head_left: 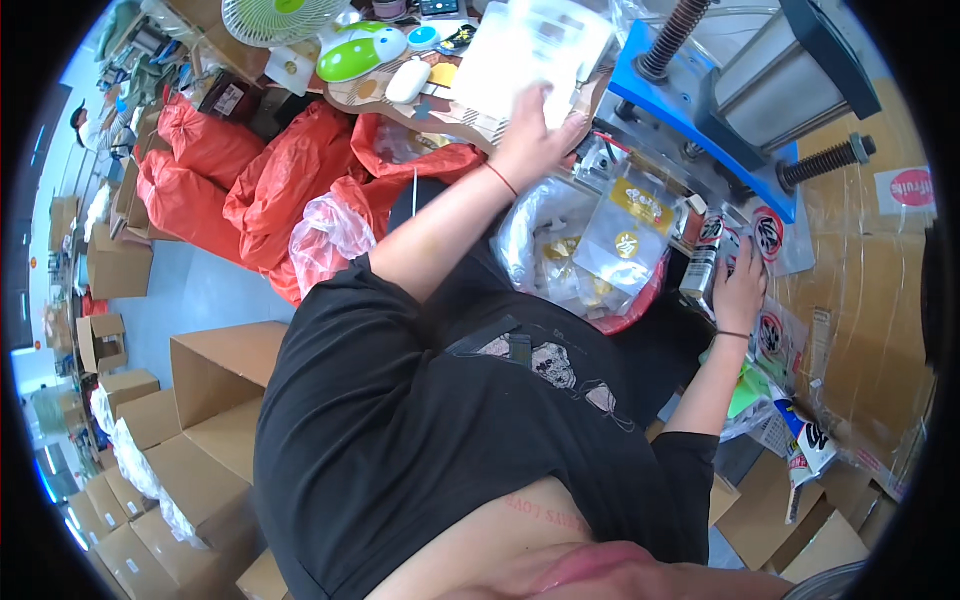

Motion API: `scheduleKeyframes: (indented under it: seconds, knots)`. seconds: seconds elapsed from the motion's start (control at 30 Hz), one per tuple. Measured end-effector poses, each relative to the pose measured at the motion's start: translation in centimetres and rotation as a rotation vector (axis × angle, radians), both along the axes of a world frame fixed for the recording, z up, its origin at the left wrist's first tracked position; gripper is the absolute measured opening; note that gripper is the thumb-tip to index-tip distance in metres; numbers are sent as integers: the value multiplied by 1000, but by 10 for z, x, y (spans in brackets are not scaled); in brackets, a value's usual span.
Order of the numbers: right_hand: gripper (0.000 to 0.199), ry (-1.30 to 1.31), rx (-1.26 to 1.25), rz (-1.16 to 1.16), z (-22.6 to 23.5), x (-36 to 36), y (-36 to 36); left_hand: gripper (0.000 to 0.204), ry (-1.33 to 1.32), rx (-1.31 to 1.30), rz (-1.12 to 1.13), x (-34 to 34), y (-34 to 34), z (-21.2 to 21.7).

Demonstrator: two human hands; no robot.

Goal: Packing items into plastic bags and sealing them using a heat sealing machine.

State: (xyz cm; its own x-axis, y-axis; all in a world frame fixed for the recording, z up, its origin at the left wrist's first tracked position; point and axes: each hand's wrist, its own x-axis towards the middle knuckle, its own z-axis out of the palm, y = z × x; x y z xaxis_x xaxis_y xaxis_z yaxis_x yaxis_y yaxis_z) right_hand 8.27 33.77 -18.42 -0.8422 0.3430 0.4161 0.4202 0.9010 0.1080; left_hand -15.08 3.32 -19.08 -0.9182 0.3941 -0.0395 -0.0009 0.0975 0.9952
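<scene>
My left hand (535,135) reaches up and grips the lower edge of a stack of clear white plastic packets (520,45) lying on a wooden board. My right hand (740,280) is at the right, beside a blue press machine (700,120). Its fingers close on a small packet with black, white and red print (702,258). Another printed packet of the same kind (768,235) lies just above that hand on the machine's base. Between my hands sits an open plastic bag of clear pouches with gold labels (620,235).
Red-orange sacks (260,180) are heaped at the left. Open cardboard boxes (210,380) stand at the lower left. A green fan (285,15) and a green-and-white gadget (360,55) sit at the top. More printed packets (805,440) lie at the lower right. Another person (85,125) is far left.
</scene>
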Motion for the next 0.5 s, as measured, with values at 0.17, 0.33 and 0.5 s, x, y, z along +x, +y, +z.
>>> scheduleKeyframes:
  seconds: [0.17,0.33,0.5]
  knots:
    - [31,-199,-230,12,-5,-13,15,56,1268,-821,38,-10,-68,-26]
    - [28,-33,-329,-13,-10,-4,12,43,1015,-881,-284,7,-80,-12]
    - [28,18,-297,143,9,3,12,26,978,-726,-240,-6,-71,-11]
